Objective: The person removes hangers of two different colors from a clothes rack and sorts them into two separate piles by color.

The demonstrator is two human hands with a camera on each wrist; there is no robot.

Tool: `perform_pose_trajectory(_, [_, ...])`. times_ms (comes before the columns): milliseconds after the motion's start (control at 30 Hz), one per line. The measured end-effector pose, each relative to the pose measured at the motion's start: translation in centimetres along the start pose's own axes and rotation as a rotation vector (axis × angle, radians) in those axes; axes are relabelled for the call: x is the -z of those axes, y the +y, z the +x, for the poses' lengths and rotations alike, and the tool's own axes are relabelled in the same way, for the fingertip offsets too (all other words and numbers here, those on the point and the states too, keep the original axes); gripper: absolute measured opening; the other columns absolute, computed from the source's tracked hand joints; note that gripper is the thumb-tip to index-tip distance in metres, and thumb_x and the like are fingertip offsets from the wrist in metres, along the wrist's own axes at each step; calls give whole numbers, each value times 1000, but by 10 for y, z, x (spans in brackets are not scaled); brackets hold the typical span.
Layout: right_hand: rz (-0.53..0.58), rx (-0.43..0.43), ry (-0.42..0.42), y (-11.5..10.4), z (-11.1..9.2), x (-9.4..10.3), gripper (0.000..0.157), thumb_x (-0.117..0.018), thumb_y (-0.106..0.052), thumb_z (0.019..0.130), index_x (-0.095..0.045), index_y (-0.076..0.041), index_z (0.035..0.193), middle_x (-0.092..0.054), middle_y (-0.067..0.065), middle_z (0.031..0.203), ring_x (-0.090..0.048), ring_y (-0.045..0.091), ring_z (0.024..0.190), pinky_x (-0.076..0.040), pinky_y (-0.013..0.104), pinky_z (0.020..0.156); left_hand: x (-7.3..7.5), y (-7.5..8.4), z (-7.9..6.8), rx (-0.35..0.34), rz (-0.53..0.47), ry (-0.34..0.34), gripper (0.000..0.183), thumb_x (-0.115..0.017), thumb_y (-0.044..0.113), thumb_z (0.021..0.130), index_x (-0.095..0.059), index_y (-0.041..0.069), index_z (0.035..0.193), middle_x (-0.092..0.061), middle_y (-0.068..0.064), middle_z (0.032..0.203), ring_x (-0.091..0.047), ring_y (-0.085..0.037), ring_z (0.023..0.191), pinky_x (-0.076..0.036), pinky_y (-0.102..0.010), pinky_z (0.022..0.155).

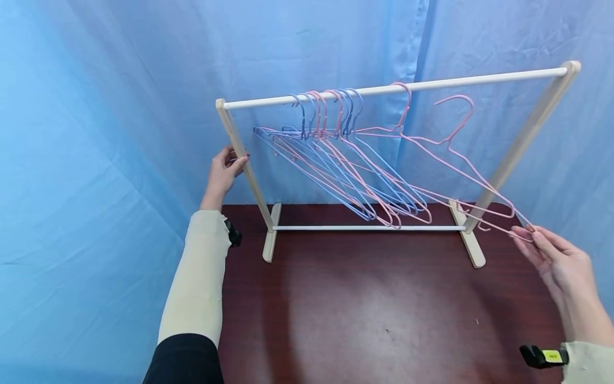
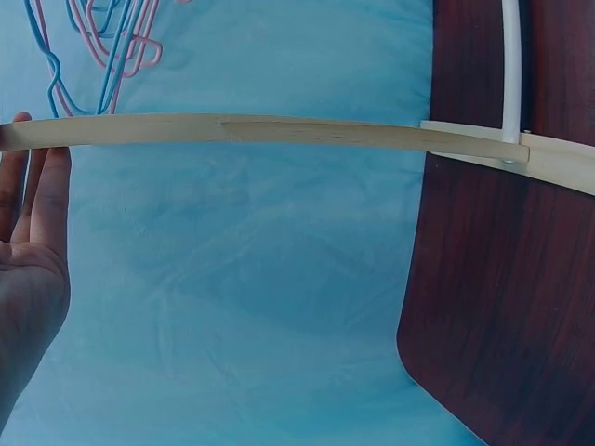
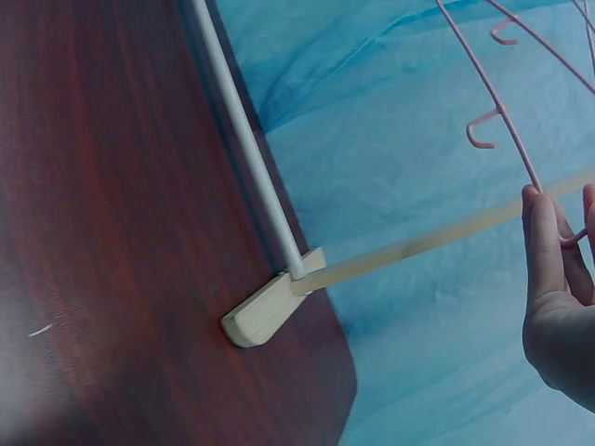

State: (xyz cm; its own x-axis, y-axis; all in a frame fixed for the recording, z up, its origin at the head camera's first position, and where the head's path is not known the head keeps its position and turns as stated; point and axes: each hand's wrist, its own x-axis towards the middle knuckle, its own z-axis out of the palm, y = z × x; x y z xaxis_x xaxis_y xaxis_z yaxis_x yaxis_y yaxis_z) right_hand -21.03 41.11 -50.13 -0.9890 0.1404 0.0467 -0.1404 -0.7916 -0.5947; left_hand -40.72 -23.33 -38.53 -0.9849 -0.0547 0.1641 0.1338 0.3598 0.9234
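Seen from the head, a person's left hand (image 1: 223,173) grasps the pale wooden left post (image 1: 257,193) of a clothes rack, the thumb showing in front and fingers passing behind. The rack has a white round top rail (image 1: 484,79), a white lower bar (image 1: 369,228) and a pale wooden right post (image 1: 527,134), and stands on a dark reddish-brown wooden table (image 1: 374,298) before light blue hanging fabric (image 1: 120,133). A cluster of blue and pink wire-like clothes hangers (image 1: 341,133) hangs left of the rail's middle; a lone pink hanger (image 1: 409,100) is hooked on the rail to its right. Farther right, the person's right hand (image 1: 563,261) pinches the outer corner of another pink clothes hanger (image 1: 449,141), whose hook shows below the rail, apart from it. Both forearms wear cream sleeves (image 1: 194,272), with a dark one above the left. In the left wrist view, the left hand's fingers are behind the post, which crosses the picture to its foot on the table; hangers show at the upper left. In the right wrist view, the right hand holds pink wire at the right edge; two small pink hooks project from the wires above it.
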Motion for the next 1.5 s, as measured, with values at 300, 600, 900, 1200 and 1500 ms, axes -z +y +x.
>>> perform_pose_trajectory(300, [8, -30, -19, 12, -8, 18, 34, -37, 14, 100, -67, 14, 116, -72, 31, 103, -73, 40, 98, -60, 44, 85, 0, -1, 0, -2, 3, 8, 46, -60, 29, 99, -53, 9, 140, -60, -17, 135, -59, -28, 126, -50, -43, 109])
perform_pose_trajectory(600, [28, -94, -60, 21, -15, 33, 37, -33, 12, 102, -66, 13, 120, -70, 33, 105, -72, 41, 100, -59, 45, 87, 0, -1, 1, 3, -7, 5, 45, -59, 28, 100, -52, 8, 140, -60, -17, 135, -59, -29, 126, -50, -43, 109])
perform_pose_trajectory(900, [-47, -125, -59, 31, -20, 39, 38, -34, 11, 102, -68, 9, 120, -72, 29, 106, -73, 38, 100, -59, 42, 87, 0, -1, 2, -16, -18, -1, 44, -59, 27, 100, -52, 8, 140, -60, -17, 135, -60, -28, 126, -50, -42, 109])
perform_pose_trajectory(1200, [-67, -196, -126, 41, -25, 47, 43, -29, 9, 104, -67, 6, 124, -72, 27, 110, -72, 35, 103, -58, 40, 89, 1, -1, 2, -27, -15, -3, 45, -58, 27, 101, -52, 7, 141, -60, -18, 135, -59, -29, 126, -50, -42, 109])
perform_pose_trajectory(1500, [-162, -232, -107, 48, -27, 49, 40, -34, 6, 105, -70, 1, 122, -74, 23, 107, -74, 30, 100, -60, 37, 86, 1, 0, 2, -8, -29, 0, 42, -59, 28, 100, -54, 11, 139, -60, -16, 135, -60, -27, 126, -50, -41, 109])
